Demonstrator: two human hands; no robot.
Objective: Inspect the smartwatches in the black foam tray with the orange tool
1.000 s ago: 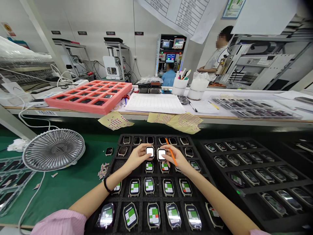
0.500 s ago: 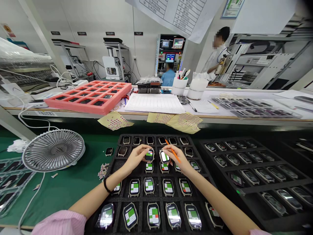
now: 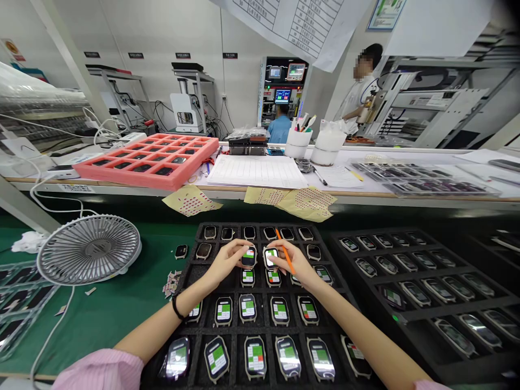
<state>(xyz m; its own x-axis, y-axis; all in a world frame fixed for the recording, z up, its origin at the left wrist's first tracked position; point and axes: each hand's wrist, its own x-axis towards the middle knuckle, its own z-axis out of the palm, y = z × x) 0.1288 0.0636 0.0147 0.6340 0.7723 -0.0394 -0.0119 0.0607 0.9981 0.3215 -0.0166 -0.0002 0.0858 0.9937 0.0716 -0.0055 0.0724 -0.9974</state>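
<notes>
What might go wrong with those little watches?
The left hand's watch and the right hand's watch are close, so they might bump. The orange stick by the right hand could scratch a screen. The loose watch outside the black tray might get knocked.

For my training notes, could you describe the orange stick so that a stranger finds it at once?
Find the central black tray of watches, at the bottom. Over its far half is the right hand, with the stick slanting across it. Thin, straight and orange, it stands apart from the squarish watches.
</notes>
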